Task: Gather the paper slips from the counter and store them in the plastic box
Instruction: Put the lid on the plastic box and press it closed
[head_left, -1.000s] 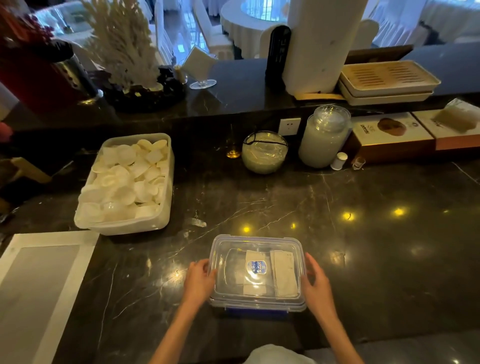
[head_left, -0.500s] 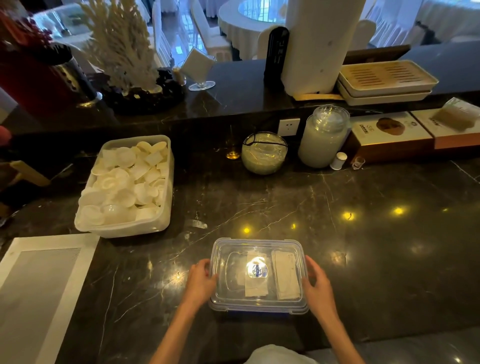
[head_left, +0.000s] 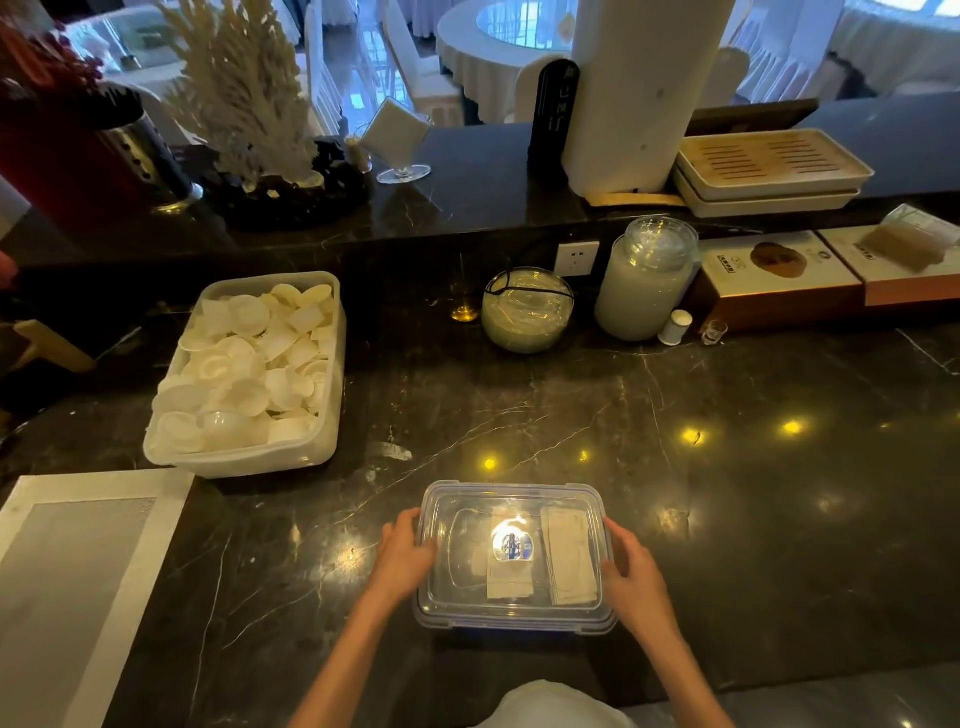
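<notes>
A clear plastic box (head_left: 452, 597) with its lid on sits on the dark marble counter (head_left: 753, 519), close to the front edge. Through the lid I see paper slips (head_left: 569, 556) lying flat inside, in two stacks side by side, and a round blue sticker under a bright glare. My left hand (head_left: 402, 558) presses against the box's left side. My right hand (head_left: 636, 577) holds the right side, fingers curled on the rim.
A white tub (head_left: 249, 457) full of small white dishes stands at the back left. A white-framed mat (head_left: 78, 571) lies at the left edge. A glass bowl (head_left: 527, 309), a lidded jar (head_left: 647, 278) and flat boxes (head_left: 779, 275) line the back ledge.
The box and both hands sit slightly lower in view; the glare now covers the lid sticker. Both hands keep the same hold on the box's sides.
</notes>
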